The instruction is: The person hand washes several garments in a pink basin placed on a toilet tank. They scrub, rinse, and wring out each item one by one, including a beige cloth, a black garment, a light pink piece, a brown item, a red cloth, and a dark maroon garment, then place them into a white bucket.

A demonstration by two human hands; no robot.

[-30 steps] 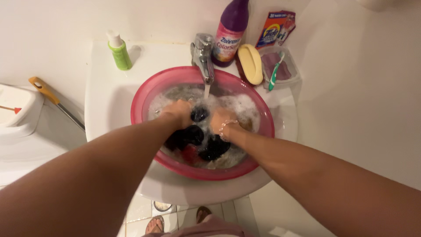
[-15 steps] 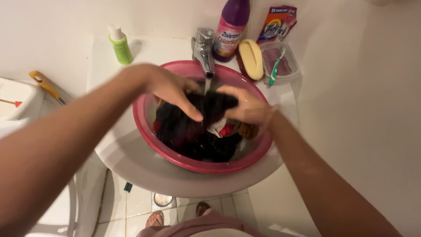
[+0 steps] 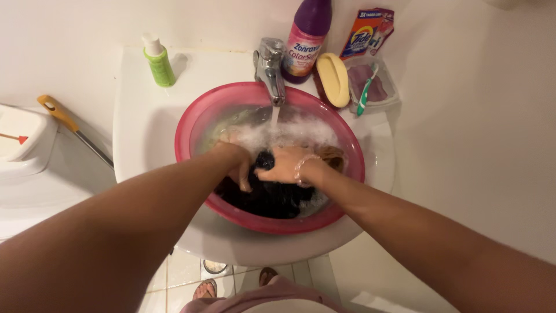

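Head view looks down on a red basin [image 3: 191, 130] set in a white sink [image 3: 145, 116]. Both hands are down in the soapy water. The left hand [image 3: 234, 162] curls closed on the dark cloth [image 3: 269, 197], fingers bent over its left edge. The right hand [image 3: 286, 165] is closed too, bunching the same cloth just beside the left; a bracelet [image 3: 301, 168] circles its wrist. The cloth lies in the near half of the basin, half sunk, with foam [image 3: 289, 133] banked on the far side where the tap [image 3: 269, 69] runs a thin stream into the water.

Soaked through, the cloth looks heavy and limp; it will likely sag and drip when lifted, and the suds should make it slippery. A full fistful of gathered fabric seems a safer hold than a pinched edge, and two hands close together, as here, give the firmest purchase.

On the far rim stand a green bottle [image 3: 159, 64] to the left, a purple bottle [image 3: 307, 37] by the tap, a yellow brush [image 3: 333, 78], and a toothbrush [image 3: 365, 93] in a clear tray to the right.
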